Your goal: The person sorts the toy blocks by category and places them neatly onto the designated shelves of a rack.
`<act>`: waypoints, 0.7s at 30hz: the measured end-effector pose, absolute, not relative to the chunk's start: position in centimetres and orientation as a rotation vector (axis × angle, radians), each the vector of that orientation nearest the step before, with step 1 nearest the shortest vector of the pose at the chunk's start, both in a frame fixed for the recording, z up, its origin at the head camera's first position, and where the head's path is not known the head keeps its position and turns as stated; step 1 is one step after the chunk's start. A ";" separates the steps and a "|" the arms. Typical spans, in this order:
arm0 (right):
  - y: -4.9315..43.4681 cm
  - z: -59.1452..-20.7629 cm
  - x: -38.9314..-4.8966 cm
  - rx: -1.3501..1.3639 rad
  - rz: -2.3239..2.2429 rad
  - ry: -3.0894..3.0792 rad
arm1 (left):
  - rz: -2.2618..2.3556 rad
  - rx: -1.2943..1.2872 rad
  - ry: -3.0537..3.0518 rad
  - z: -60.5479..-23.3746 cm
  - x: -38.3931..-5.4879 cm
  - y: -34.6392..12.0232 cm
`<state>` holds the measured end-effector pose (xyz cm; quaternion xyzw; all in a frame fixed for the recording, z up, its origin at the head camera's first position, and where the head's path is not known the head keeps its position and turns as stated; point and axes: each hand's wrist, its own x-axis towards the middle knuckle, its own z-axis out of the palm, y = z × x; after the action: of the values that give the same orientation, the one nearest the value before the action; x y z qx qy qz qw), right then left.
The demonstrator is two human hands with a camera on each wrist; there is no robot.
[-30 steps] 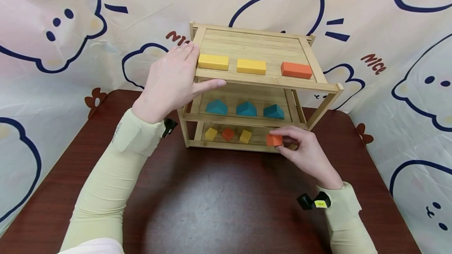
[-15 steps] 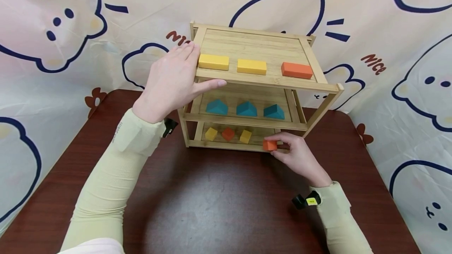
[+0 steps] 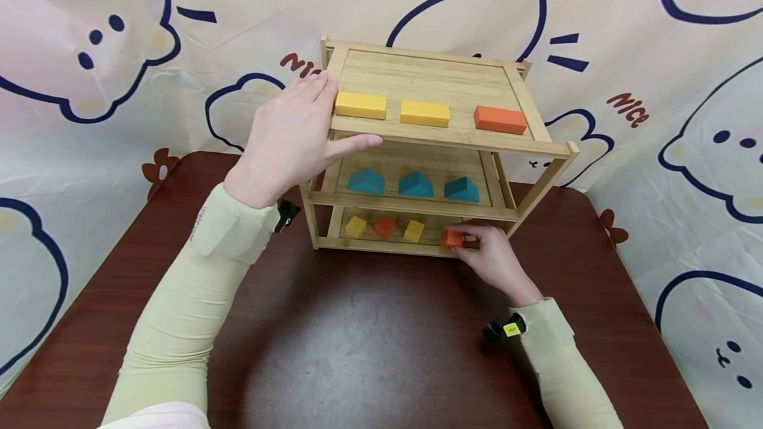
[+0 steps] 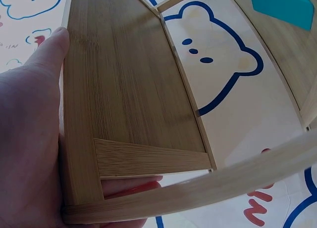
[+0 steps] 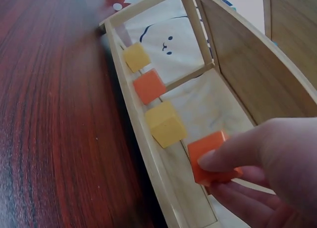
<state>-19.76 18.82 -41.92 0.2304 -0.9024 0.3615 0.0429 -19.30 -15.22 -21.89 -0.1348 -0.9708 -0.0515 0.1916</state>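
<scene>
My right hand [image 3: 491, 253] pinches an orange cube [image 3: 452, 238] between thumb and fingers at the right part of the bottom shelf. In the right wrist view the orange cube [image 5: 205, 156] sits close over the shelf floor, its near side partly hidden by the thumb. To its left, a yellow cube [image 3: 414, 231], an orange cube [image 3: 384, 226] and another yellow cube [image 3: 356, 226] stand in a row. My left hand [image 3: 289, 138] rests with straight fingers at the left side of the wooden rack [image 3: 429, 78], its thumb extended along the top shelf's front edge.
Two yellow blocks [image 3: 360, 105] and an orange block [image 3: 500, 119] lie along the top shelf's front. Three teal triangular blocks [image 3: 415, 184] line the middle shelf. The rack stands on a dark wooden table [image 3: 357, 336], before a printed cloth backdrop [image 3: 250, 12].
My right hand has carried the orange cube left and slightly down, then a little inward over the bottom shelf, nearer the row of cubes. The left hand stays put.
</scene>
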 end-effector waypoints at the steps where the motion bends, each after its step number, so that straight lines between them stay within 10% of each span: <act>1: 18.7 -42.0 -19.8 0.684 1.100 -2.765 | -0.146 -0.379 -2.726 -21.9 -19.3 -15.2; 21: 16.8 -42.9 -20.8 0.488 1.095 -2.740 | -0.138 -0.374 -2.740 -21.9 -19.3 -15.1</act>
<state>-20.81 16.79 -42.91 0.1626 -0.9135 0.3653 0.0754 -19.31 -15.15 -21.88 -0.1327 -0.9724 -0.0491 0.1855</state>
